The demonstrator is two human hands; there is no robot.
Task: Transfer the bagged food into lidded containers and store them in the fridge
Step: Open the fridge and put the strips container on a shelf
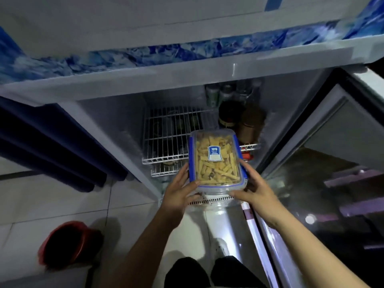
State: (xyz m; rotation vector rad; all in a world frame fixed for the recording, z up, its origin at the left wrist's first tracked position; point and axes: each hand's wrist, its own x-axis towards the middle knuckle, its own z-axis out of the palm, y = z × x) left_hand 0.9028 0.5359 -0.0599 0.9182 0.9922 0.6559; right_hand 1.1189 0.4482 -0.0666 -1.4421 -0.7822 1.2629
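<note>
Clear lidded container (216, 161) in both hands' grip

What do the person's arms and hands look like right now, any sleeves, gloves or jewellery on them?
Both forearms are bare up to the frame edge: no sleeves, no gloves. The left hand and right hand show no rings, and neither wrist carries a watch or band. The lighting is dim, so fine detail such as nails cannot be judged.
</note>
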